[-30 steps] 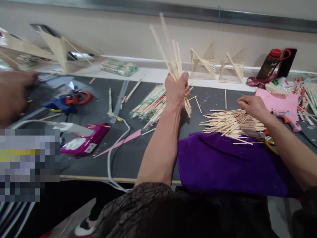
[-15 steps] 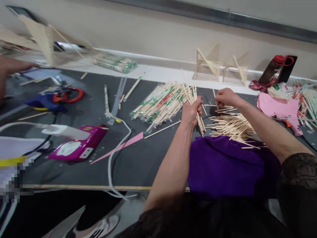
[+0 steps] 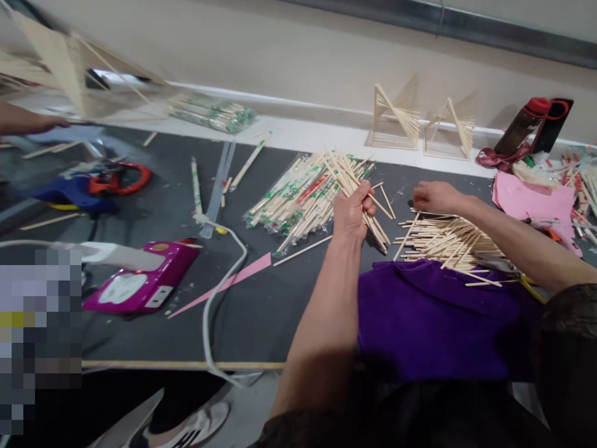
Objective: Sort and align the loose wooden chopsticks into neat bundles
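Note:
My left hand (image 3: pixel 353 214) is closed around a bunch of loose wooden chopsticks (image 3: pixel 342 174), which slant up over wrapped chopsticks (image 3: pixel 298 196) in clear and green packaging. My right hand (image 3: pixel 433 198), fingers curled, is just above the far side of a pile of loose chopsticks (image 3: pixel 448 239). A single chopstick (image 3: pixel 407 236) slopes down from its fingertips towards the near left; the fingers partly hide its upper end. Two short sticks (image 3: pixel 386 200) lie between the hands. Purple cloth (image 3: pixel 433 320) lies in front of the pile, with yellow-handled scissors (image 3: pixel 529 287) partly under my right forearm.
Two stick frames (image 3: pixel 396 118) stand along the wall, beside a dark bottle (image 3: pixel 522 127) with a red lid. Pink paper (image 3: pixel 534 196) lies at right. Leftward are a magenta power strip (image 3: pixel 144 277), a white cable (image 3: pixel 208 311), a blue tool (image 3: pixel 79 190) and another person's hand (image 3: pixel 32 118).
My right hand has lowered slightly; the chopstick by it was upright and now slopes towards the pile's left end. My left hand's bunch has tilted further left. The view has shifted slightly.

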Demonstrator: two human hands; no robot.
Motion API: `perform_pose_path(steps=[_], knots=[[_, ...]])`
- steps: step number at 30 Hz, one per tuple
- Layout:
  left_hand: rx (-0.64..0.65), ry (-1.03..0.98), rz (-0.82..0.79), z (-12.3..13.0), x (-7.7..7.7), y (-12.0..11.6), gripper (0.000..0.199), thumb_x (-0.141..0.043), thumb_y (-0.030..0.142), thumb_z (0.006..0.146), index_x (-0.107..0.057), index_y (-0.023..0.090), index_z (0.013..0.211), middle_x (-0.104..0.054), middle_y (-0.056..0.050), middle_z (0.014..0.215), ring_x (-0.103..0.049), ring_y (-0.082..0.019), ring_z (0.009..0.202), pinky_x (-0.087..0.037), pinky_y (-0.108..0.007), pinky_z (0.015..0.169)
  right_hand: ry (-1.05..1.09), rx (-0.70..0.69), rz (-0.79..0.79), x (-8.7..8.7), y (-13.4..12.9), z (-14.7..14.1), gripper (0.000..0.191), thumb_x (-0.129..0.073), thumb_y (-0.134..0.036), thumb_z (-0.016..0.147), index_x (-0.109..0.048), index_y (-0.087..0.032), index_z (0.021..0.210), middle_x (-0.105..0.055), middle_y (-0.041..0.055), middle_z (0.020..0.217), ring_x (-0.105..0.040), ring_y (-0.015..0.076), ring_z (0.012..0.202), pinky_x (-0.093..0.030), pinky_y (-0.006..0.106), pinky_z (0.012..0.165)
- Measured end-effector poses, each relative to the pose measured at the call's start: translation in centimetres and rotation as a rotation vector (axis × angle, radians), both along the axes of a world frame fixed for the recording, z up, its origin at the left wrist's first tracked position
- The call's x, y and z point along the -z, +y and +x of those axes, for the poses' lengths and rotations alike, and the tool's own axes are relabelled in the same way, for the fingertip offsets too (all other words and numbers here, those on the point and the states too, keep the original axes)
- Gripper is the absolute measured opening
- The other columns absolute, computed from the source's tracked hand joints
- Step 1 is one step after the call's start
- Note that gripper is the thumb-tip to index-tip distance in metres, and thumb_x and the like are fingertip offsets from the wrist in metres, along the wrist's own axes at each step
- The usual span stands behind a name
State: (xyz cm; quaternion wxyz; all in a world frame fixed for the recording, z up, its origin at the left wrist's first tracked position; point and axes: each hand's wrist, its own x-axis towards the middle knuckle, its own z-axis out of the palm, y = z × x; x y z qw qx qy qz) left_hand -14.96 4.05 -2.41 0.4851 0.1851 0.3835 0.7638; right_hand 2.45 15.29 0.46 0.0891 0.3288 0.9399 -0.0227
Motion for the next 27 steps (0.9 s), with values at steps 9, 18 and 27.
perform_pose_path(steps=[9, 18, 27], knots=[[-0.027, -0.02, -0.005, 0.3, -0.1, -0.1, 0.022, -0.074, 0.018, 0.07, -0.053, 0.016, 0.067, -0.055, 0.006, 0.054, -0.034, 0.0, 0.035, -0.028, -0.013, 0.033, -0.231, 0.031, -0.02, -2.2, 0.1, 3.4, 0.016, -0.06, -0.029, 0.079, -0.075, -0.024, 0.081, -0.071, 0.0069, 0.081, -0.062, 0.0219, 0.077, -0.041, 0.032, 0.063], [-0.051, 0.03, -0.04, 0.2, 0.4, 0.2, 0.022, -0.075, 0.016, 0.064, -0.054, 0.014, 0.069, -0.055, 0.006, 0.052, -0.033, 0.0, 0.034, -0.027, -0.012, 0.031, 0.293, -0.35, 0.1, 4.3, 2.6, -3.9, 0.027, -0.054, -0.029, 0.09, -0.064, -0.016, 0.112, -0.059, 0.0118, 0.12, -0.05, 0.0233, 0.105, -0.037, 0.036, 0.088], [-0.052, 0.03, -0.046, 0.0, 0.5, 0.1, 0.018, -0.073, 0.014, 0.064, -0.056, 0.014, 0.068, -0.056, 0.005, 0.053, -0.035, -0.001, 0.035, -0.029, -0.012, 0.031, -0.123, 0.061, 0.244, 1.1, 7.7, 6.7, 0.027, -0.046, -0.018, 0.092, -0.066, -0.006, 0.103, -0.064, 0.0208, 0.107, -0.057, 0.0237, 0.098, -0.038, 0.032, 0.08]])
